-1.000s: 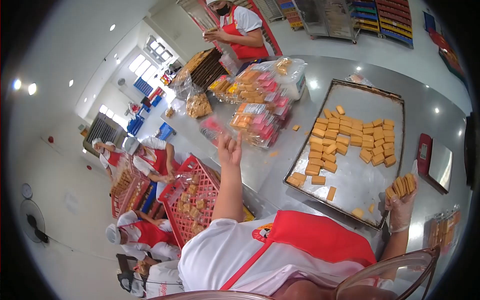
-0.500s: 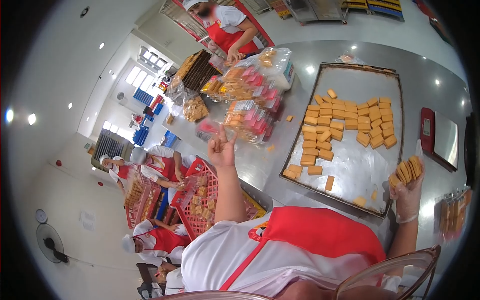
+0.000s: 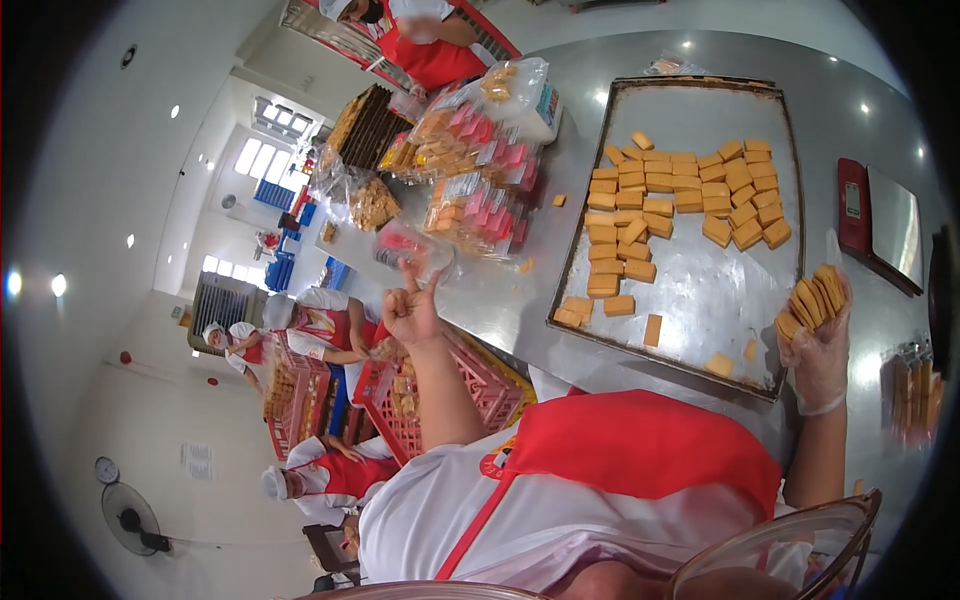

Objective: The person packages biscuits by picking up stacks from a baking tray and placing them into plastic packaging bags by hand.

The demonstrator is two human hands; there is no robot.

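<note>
My right hand [image 3: 818, 365], in a clear plastic glove, is closed around a row of golden rectangular biscuits [image 3: 812, 300] at the tray's right side. My bare left hand [image 3: 412, 315] is raised at the table's left edge, two fingers up and the others curled. At its fingertips is a clear plastic bag [image 3: 400, 243] with a pink label, slightly blurred; the exact grip on it is hard to see. Between my hands lies a metal baking tray [image 3: 690, 345] with many loose biscuits [image 3: 687, 190] in rows and a few single ones near its front.
Packed biscuit bags [image 3: 475, 215] are piled left of the tray, beside a white tub [image 3: 535, 110]. A red scale [image 3: 855, 205] and biscuit packs [image 3: 912, 390] sit at the right. Red crates [image 3: 480, 375] stand by my left arm. Co-workers [image 3: 430, 50] are behind and left.
The view has shifted, so the table and tray appear higher and further left. My left hand has drawn slightly back towards me from the bag's middle. The right hand still holds the biscuits.
</note>
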